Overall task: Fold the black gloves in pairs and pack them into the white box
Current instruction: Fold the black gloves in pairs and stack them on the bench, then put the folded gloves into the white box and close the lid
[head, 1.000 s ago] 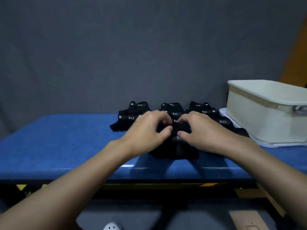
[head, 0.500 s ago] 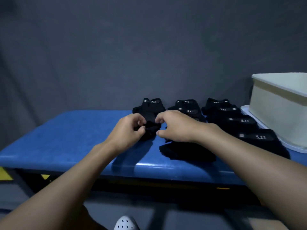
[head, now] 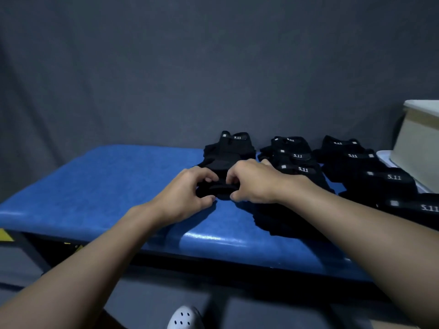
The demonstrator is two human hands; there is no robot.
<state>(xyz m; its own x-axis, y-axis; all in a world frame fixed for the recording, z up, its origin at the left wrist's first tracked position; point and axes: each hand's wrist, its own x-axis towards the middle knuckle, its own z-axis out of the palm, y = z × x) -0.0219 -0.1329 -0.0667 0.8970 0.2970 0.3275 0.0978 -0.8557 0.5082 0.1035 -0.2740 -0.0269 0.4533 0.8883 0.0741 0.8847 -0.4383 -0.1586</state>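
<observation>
The white box [head: 418, 148] at the bench's right end is cut off by the picture's right edge, so its inside cannot be seen. The nearest glove [head: 413, 210] of the right-hand row is cut there too, its label ending at "5.11". Curled fingers of the left hand [head: 187, 193] and right hand [head: 251, 181] hide the ends of the black fold [head: 219, 188] pinched between them, and the dark pile [head: 282, 222] under the right forearm lies in shadow, its shape unclear.

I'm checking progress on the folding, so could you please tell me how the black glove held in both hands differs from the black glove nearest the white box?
The held black glove is pinched between the left hand and right hand; the black glove nearest the white box lies untouched. The held one hides any label; the other shows white "5.11". Both rest on the blue padded table.
</observation>
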